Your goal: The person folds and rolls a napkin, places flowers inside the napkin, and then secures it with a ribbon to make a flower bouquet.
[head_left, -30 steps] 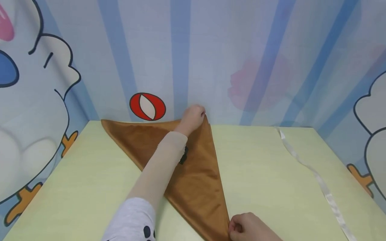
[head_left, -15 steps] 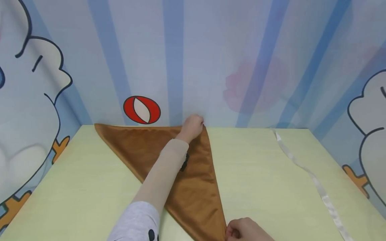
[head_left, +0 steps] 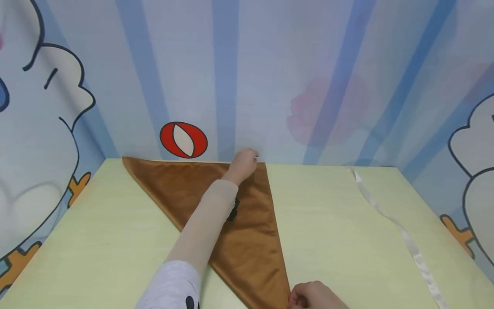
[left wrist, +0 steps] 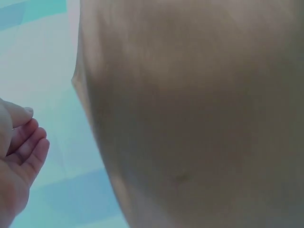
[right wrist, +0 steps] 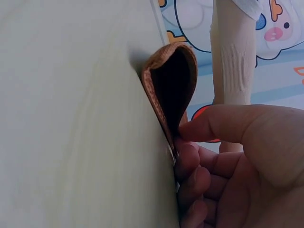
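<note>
A brown satin cloth (head_left: 251,240), folded into a triangle, lies on the pale table. My left hand (head_left: 243,165) hovers close over its far right corner. In the left wrist view the fingers (left wrist: 35,152) of that hand are loosely bent and apart from the cloth (left wrist: 190,118), with nothing between them. My right hand (head_left: 316,295) is at the near corner, at the bottom of the head view. Seen from the right wrist, its thumb and forefinger pinch the cloth's folded edge (right wrist: 192,71), which bulges into an open loop beyond the fingertips.
A narrow white ribbon (head_left: 401,231) runs down the right side of the pale table (head_left: 328,214). A printed cartoon backdrop (head_left: 262,86) stands along the table's back edge and both sides. A small black object (head_left: 233,210) shows beside the left forearm.
My left hand has let go of the far right corner and moved slightly left; the corner now lies flat. My right hand keeps its pinch. The head view has shifted a little.
</note>
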Motion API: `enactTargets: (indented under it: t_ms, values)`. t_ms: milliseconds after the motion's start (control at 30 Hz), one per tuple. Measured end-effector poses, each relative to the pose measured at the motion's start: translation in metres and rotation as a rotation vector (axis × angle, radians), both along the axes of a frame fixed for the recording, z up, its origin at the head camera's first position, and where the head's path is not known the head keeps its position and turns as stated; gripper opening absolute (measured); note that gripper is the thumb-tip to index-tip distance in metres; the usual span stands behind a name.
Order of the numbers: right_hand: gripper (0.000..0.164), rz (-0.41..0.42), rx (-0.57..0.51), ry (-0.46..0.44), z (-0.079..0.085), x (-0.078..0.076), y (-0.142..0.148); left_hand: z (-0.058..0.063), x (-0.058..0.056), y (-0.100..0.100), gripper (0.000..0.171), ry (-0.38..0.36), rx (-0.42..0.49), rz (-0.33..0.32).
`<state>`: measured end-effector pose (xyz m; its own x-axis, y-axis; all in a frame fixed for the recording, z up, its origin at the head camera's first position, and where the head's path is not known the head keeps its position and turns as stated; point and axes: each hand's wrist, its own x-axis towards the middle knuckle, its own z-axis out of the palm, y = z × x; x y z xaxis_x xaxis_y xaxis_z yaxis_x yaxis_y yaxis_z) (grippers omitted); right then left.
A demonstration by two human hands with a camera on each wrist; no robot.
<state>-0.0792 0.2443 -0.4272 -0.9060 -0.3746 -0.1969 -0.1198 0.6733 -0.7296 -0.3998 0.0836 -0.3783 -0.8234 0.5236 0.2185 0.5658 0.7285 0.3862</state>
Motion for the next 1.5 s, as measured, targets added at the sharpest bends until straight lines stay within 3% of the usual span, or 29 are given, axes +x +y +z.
enactTargets:
  t_ms: [200,367,533,733,900,1067,1233,1367,1500]
  values:
    - [0.01,-0.001,0.001,-0.036,0.0,-0.003,0.008,0.017,0.007,-0.03,0.024,-0.037,-0.008,-0.028]
    - [0.012,-0.022,-0.008,-0.098,0.004,-0.004,0.015,0.026,0.021,-0.065,0.019,-0.041,-0.062,-0.056]
    - [0.014,-0.058,-0.005,-0.135,0.007,-0.004,0.022,0.019,0.045,-0.102,0.014,-0.066,-0.071,-0.069]
    - [0.014,-0.038,-0.007,-0.093,0.008,-0.005,0.025,0.005,0.081,-0.135,0.008,-0.219,-0.141,-0.054]
    - [0.011,-0.029,0.012,-0.083,0.011,-0.007,0.026,-0.003,0.102,-0.146,0.008,-0.277,-0.199,-0.063]
    - [0.01,-0.073,0.039,-0.114,0.016,-0.007,0.022,-0.009,0.111,-0.156,0.009,-0.28,-0.193,-0.079]
    - [0.012,-0.106,0.057,-0.132,0.018,-0.008,0.017,-0.013,0.114,-0.164,0.01,-0.232,-0.162,-0.114]
    - [0.015,-0.102,0.098,-0.087,0.019,-0.01,0.016,-0.016,0.115,-0.165,0.011,-0.174,-0.147,-0.125]
    - [0.016,-0.083,0.125,-0.027,0.02,-0.009,0.015,-0.018,0.127,-0.156,0.01,-0.134,-0.137,-0.17]
